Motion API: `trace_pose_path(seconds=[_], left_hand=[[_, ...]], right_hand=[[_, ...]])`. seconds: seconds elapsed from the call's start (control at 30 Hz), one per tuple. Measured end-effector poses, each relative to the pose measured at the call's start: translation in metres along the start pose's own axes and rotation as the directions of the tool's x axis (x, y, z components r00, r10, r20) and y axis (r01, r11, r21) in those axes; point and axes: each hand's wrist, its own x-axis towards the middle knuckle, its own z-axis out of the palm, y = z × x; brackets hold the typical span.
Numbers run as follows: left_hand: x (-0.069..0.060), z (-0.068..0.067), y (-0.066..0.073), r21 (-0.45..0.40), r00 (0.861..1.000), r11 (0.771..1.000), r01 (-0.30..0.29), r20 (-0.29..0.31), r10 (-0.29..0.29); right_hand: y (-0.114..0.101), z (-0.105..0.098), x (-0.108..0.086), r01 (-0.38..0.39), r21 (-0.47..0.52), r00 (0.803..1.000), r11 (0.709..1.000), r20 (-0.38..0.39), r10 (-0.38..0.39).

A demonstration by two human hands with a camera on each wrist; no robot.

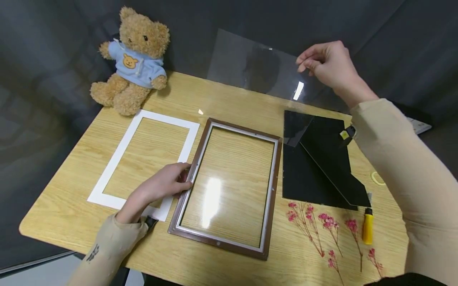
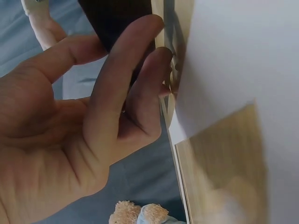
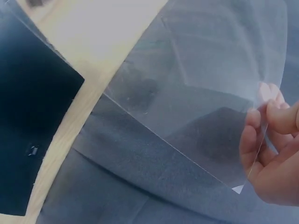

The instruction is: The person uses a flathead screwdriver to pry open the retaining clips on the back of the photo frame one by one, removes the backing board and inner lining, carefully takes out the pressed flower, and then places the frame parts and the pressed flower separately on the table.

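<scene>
My right hand [image 1: 330, 65] pinches the edge of a clear sheet [image 1: 232, 55], raised and tilted above the back of the table. In the right wrist view the clear sheet [image 3: 187, 93] is held near one corner, which bears a small white tab. My left hand [image 1: 161, 184] grips the left side of a brown picture frame [image 1: 273, 190] lying in the middle. The left wrist view shows its fingers [image 2: 110, 88] bent round the dark frame edge [image 2: 124, 23]. Left of the frame lies a white mat [image 1: 114, 163], partly under my left wrist.
A black backing board [image 1: 300, 174] with its stand lies right of the frame. Pink dried flowers [image 1: 327, 220] and a yellow-handled cutter [image 1: 367, 228] lie at the front right. A teddy bear [image 1: 137, 59] sits at the back left. A yellow ring [image 1: 377, 178] lies near the right edge.
</scene>
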Motion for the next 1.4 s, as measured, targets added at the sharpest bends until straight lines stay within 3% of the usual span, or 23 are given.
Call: trace_pose_path(seconds=[0.17,0.23,0.3,0.4,0.53,0.77,0.9,1.07,1.13,1.23,1.4], left_hand=[[-0.004,0.015,-0.036,0.069,0.995,0.996,-0.057,-0.074,0.062],[-0.006,0.018,-0.043,0.076,0.993,0.994,-0.073,-0.086,0.079],[-0.008,0.020,-0.045,0.071,0.991,0.993,-0.090,-0.089,0.096],[-0.013,0.016,-0.027,0.040,0.995,0.996,-0.076,-0.066,0.078],[-0.015,0.016,-0.021,0.031,0.996,0.998,-0.063,-0.055,0.065],[-0.017,0.024,-0.041,0.063,0.992,0.995,-0.082,-0.088,0.088],[-0.021,0.023,-0.034,0.070,0.996,0.996,-0.053,-0.069,0.058],[-0.018,0.031,-0.058,0.105,0.999,0.994,0.012,-0.047,-0.008],[-0.015,0.037,-0.078,0.114,0.998,0.993,0.001,-0.060,0.006],[-0.019,0.036,-0.067,0.090,0.997,0.995,-0.044,-0.061,0.049],[-0.025,0.034,-0.052,0.037,0.998,0.999,-0.028,-0.053,0.030]], right_hand=[[-0.005,0.016,0.028,0.019,-0.032,1.000,0.999,0.001,-0.019],[-0.004,0.023,0.037,0.014,-0.042,1.000,0.999,-0.001,-0.014],[-0.002,0.032,0.044,0.009,-0.054,1.000,0.998,0.000,-0.009],[0.002,0.045,0.052,-0.001,-0.073,1.000,0.997,0.014,0.002],[0.008,0.063,0.058,-0.022,-0.082,0.999,0.996,0.037,0.025],[0.017,0.087,0.070,-0.018,-0.168,1.000,0.986,-0.017,0.016],[0.022,0.101,0.073,-0.011,-0.207,0.999,0.978,-0.042,0.002],[0.032,0.118,0.075,0.042,-0.249,0.999,0.968,-0.002,-0.044],[0.037,0.124,0.075,0.070,-0.274,0.998,0.959,0.022,-0.067],[0.044,0.132,0.074,0.112,-0.309,0.994,0.944,0.049,-0.102],[0.056,0.146,0.072,0.146,-0.312,0.986,0.939,0.128,-0.111]])
